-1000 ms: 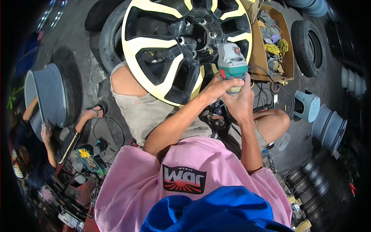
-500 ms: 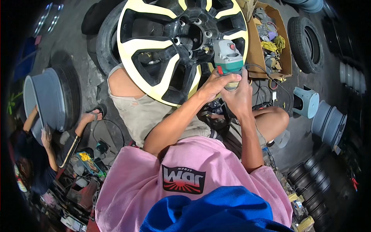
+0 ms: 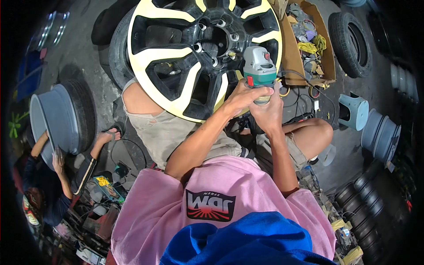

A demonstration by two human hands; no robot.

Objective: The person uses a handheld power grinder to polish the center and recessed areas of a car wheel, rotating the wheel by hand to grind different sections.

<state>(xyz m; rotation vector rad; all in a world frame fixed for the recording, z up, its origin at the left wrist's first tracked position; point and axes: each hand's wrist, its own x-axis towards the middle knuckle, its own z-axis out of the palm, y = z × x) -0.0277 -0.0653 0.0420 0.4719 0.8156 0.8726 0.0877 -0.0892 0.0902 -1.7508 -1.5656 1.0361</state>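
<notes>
Gripping with both sets of fingers, the person I follow through the head camera has the left hand (image 3: 240, 98) and the right hand (image 3: 269, 115) clamped on the grey-and-teal power tool with a red button (image 3: 260, 68). The left thumb crosses the top of the grip, while the right hand comes in from the near side, its fingertips hidden from me. I take the doubled grip to be for steadiness, since two hands should share the weight and resist twisting better than one.

The tool's front end sits over the lower right part of the large round alloy wheel with pale yellow spoke faces and black recesses (image 3: 207, 55). I cannot tell whether its underside touches the metal. The wheel lies in front of the lap, its near edge overlapping the beige cloth trousers (image 3: 176, 132), probably so that it is within easy reach and braced by the legs. A black rubber tyre (image 3: 118, 59) shows partly behind it, perhaps as a prop.

Just right of the wheel is an open brown cardboard box (image 3: 327, 59) full of scraps, near the working side, which I judge handy. Farther out, a pale blue plastic stool (image 3: 358, 112) lies tipped over. Well apart on the left, a co-worker's hand (image 3: 58, 160) rests against a grey metal wheel barrel (image 3: 66, 117), seemingly to steady it.
</notes>
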